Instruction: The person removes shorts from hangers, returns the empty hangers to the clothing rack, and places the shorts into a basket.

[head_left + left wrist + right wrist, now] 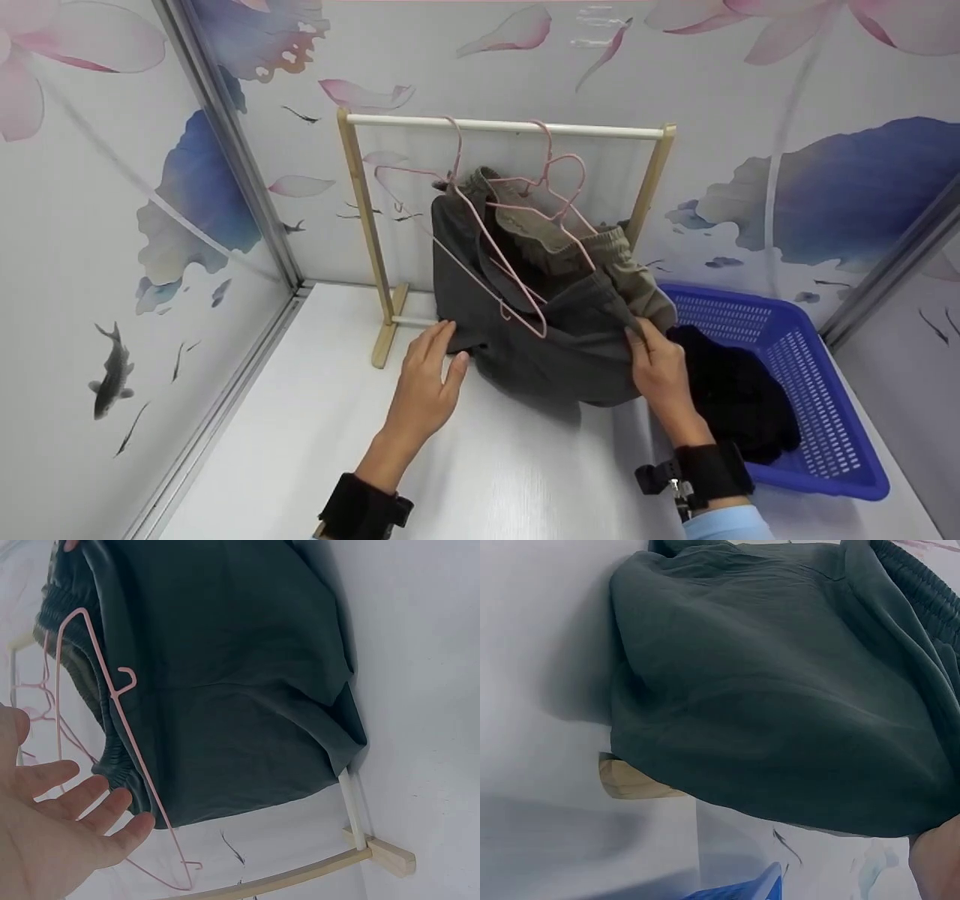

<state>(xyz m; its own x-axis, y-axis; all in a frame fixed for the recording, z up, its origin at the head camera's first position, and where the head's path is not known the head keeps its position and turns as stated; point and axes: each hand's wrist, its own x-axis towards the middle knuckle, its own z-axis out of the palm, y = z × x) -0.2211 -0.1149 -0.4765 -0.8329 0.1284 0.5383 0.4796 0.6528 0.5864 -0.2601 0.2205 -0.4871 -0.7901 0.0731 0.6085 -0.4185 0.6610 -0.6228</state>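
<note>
A dark grey garment [555, 337] hangs from a pink wire hanger [491, 247] on a small wooden rack [360, 202] with a white rod, and its lower part sags onto the white table [315, 420]. An olive garment [559, 244] with an elastic waist hangs behind it among more pink hangers. My left hand [429, 375] is flat with straight fingers at the grey garment's left edge; in the left wrist view the left hand [52, 832] lies palm open beside the pink hanger [127, 742]. My right hand [658, 364] pinches the garment's right edge.
A blue plastic basket [825, 405] stands at the right with a black garment [739, 397] in it, close to my right wrist. Patterned walls close in the back and both sides. The rack's wooden foot [388, 330] rests near my left hand.
</note>
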